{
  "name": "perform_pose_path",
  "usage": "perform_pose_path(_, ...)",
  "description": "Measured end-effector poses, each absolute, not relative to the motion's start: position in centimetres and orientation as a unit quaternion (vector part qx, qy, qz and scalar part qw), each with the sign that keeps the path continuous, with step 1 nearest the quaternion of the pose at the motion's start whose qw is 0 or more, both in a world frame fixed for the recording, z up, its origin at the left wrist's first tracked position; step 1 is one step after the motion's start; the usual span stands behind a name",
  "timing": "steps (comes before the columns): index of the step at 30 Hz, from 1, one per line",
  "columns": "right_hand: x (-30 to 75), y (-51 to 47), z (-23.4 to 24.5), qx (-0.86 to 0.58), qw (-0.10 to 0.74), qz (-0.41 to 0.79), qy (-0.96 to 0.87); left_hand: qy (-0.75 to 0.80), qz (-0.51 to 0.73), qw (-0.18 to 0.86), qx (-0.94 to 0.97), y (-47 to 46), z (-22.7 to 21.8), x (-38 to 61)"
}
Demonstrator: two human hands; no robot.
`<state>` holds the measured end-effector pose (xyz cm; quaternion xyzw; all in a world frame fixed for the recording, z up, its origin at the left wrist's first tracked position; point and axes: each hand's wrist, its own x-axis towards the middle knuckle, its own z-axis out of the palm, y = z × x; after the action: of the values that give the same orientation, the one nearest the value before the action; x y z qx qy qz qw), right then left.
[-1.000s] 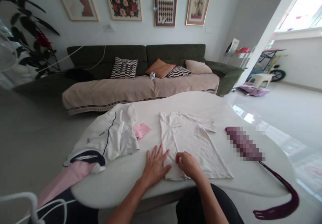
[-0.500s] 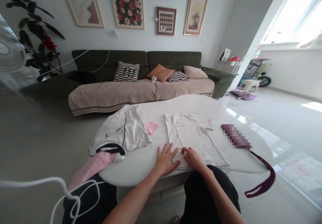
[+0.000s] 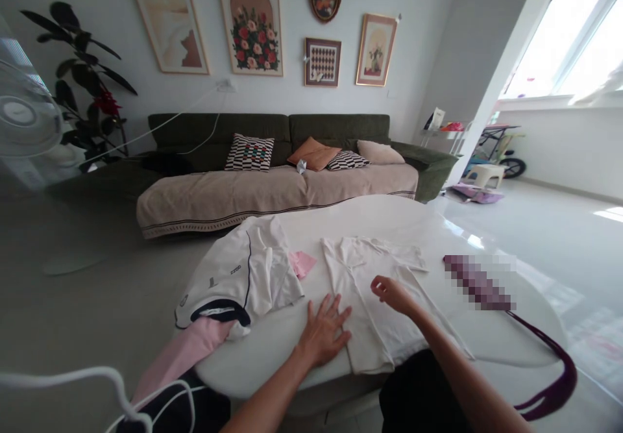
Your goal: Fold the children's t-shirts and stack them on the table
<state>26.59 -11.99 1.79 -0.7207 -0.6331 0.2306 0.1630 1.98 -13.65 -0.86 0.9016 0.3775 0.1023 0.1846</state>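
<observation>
A cream T-shirt [image 3: 370, 290] lies spread on the white round table [image 3: 389, 215], partly folded along its left side. My left hand [image 3: 325, 330] rests flat, fingers spread, on the shirt's lower left edge. My right hand [image 3: 390, 291] hovers over the middle of the shirt with its fingers loosely curled; nothing shows in it. Left of the shirt lies a white garment with dark trim [image 3: 238, 277], with pink cloth [image 3: 302, 263] showing beside it.
A pink garment [image 3: 180, 355] hangs off the table's left edge. A blurred maroon object [image 3: 477, 282] with a dark strap [image 3: 549, 361] lies at the right. A green sofa [image 3: 272, 160] stands behind, a fan [image 3: 24, 115] at the left.
My right hand has lifted off the shirt's bottom hem and moved up over its middle. The left hand stays pressed flat. The camera has tilted up slightly.
</observation>
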Motion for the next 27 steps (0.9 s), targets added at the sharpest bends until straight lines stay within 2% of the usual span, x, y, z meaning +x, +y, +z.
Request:
perform_pose_path(9, 26.4, -1.2, 0.2, -0.845, 0.182, 0.123, -0.488, 0.392, 0.111, 0.210, 0.889, -13.6, -1.4, 2.2)
perform_pose_path(18, 25.2, -0.5, -0.8, -0.874, 0.161, 0.079, -0.451, 0.394, 0.100, 0.246, 0.880, -13.4, -0.2, 1.9)
perform_pose_path(24, 22.6, -0.1, 0.8, -0.855, 0.161, 0.013, -0.493, 0.383, 0.098, 0.255, 0.882, -13.4, 0.5, 1.5)
perform_pose_path(27, 20.1, 2.6, 1.5, -0.797, 0.163, 0.032, -0.581, 0.390, 0.092, 0.246, 0.883, -13.4, 0.5, 1.6)
